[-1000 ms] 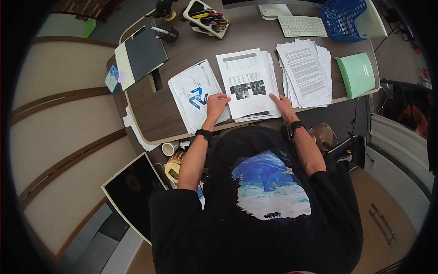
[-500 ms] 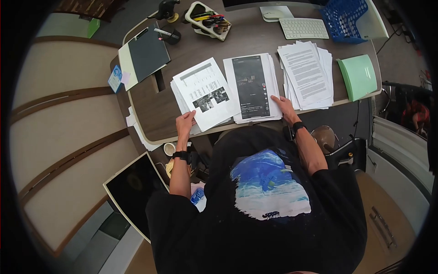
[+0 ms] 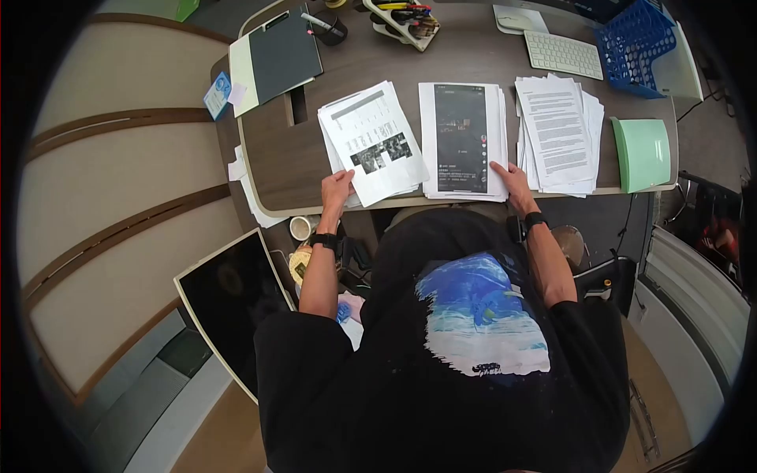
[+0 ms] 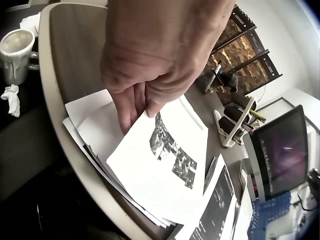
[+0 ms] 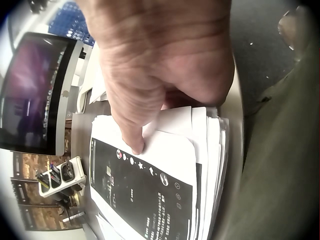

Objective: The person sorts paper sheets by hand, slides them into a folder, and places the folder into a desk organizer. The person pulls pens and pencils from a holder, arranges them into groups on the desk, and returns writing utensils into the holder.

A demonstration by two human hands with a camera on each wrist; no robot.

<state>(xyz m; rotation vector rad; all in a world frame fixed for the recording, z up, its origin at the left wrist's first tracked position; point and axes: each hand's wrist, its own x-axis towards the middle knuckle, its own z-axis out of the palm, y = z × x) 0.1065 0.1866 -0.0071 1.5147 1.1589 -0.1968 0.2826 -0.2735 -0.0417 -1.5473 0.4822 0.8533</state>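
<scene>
My left hand (image 3: 337,189) pinches the lower left corner of a printed sheet (image 3: 382,183) with black-and-white pictures. In the left wrist view the thumb lies on top of this sheet, which overlaps a pile of papers (image 4: 89,107). My right hand (image 3: 516,188) grips the right edge of the middle paper stack (image 3: 461,138), whose top page shows a dark phone screenshot. Its thumb (image 5: 134,142) presses on that page's white margin in the right wrist view, while the other fingers are mostly hidden beyond the edge.
Right of the middle stack lie another stack of text pages (image 3: 556,126) and a green folder (image 3: 643,154). Further back are a keyboard (image 3: 564,55), a blue basket (image 3: 631,47), a pen organizer (image 3: 406,27) and a black pen cup (image 3: 331,31). A mug (image 3: 300,229) stands below the desk's left front edge.
My left hand has carried the pictured sheet from the middle stack leftward onto the left pile, uncovering the dark screenshot page. The right hand has stayed at the middle stack; the head view has shifted.
</scene>
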